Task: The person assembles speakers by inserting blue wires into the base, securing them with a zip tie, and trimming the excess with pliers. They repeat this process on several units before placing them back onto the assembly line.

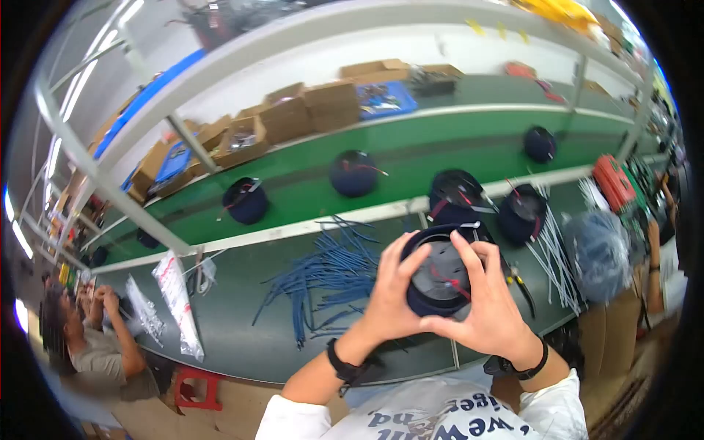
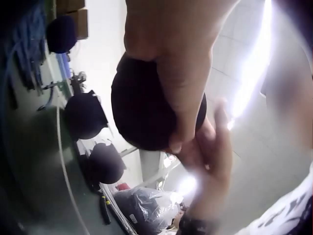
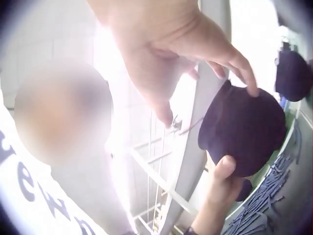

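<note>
Both hands hold up a dark navy cap [image 1: 427,299] with its grey-lined opening toward the head camera and red wires inside. My left hand [image 1: 390,299] grips its left side; in the left wrist view the thumb [image 2: 183,107] lies across the dark outside. On the right, my right hand [image 1: 490,308] touches the cap with its fingers. Seen from the right wrist, a fingertip of that right hand [image 3: 181,44] rests on the cap [image 3: 247,129] while the thumb stands away from it. Below, the left hand [image 3: 217,188] has its thumb against the cap.
Similar navy caps [image 1: 522,214] stand behind, several on the green belt [image 1: 301,202]. Blue strips [image 1: 323,268] lie in a pile left of the hands. Yellow-and-black-handled pliers [image 1: 519,282], pale strips [image 1: 551,257] and a plastic-wrapped bundle [image 1: 598,257] lie right. Another person [image 1: 95,337] sits left.
</note>
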A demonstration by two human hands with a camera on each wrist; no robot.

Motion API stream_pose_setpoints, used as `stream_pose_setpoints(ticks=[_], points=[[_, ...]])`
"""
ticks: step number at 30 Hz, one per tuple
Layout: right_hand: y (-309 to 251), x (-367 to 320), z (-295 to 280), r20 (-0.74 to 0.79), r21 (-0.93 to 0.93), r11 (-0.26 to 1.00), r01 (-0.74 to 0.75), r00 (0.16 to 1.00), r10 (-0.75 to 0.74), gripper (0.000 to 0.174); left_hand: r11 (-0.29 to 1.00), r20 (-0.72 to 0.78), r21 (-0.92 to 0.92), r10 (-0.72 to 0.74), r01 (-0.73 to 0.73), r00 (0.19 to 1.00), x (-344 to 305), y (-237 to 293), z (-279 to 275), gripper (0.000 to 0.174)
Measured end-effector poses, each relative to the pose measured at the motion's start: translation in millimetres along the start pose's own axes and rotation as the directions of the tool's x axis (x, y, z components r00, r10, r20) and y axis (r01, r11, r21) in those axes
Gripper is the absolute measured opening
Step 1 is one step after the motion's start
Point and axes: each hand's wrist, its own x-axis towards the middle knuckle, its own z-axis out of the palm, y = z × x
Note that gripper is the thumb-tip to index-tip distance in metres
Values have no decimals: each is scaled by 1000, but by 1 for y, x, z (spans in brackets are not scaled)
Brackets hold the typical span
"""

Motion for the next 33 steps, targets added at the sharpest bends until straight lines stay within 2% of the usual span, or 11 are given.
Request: stream_pose_setpoints(ticks=[1,3,5,7,9,13,16,18,21,25,33], points=[[2,-20,-7,-19,123,992,-20,1000,22,118,995,57,-102,-7,13,998,-10,-8,0,125],[20,-63,-7,-142,586,780,-220,920,366,97,917,228,-317,-175,243,958,-31,-29,2,133],[70,-101,6,-290,690,676,-258,757,585,71,918,380,-289,-152,273,912,-28,-45,7,149],[98,-112,11,-192,654,624,-428,704,684,53,887,500,-354,-90,298,862,-16,-59,20,146],[105,-99,12,26,846,338,-412,665,746,46,894,630,-332,-28,302,776,1,-73,31,145],[134,-86,29,223,909,163,-384,777,589,39,921,735,-169,-120,352,667,36,-80,22,134],[133,-86,40,145,946,167,-276,826,545,35,965,733,208,-264,163,626,61,-53,-15,103],[126,-90,39,113,970,126,-210,840,531,34,965,553,184,-258,186,792,67,-23,-20,69],[139,-92,41,-38,915,358,-185,845,534,34,993,533,93,-107,68,839,58,28,31,38],[137,-61,20,-135,492,867,-76,978,162,16,986,600,137,-9,-92,800,32,3,82,20],[138,-57,24,10,702,683,-201,962,272,19,987,579,-118,-21,109,815,32,-14,63,23]])
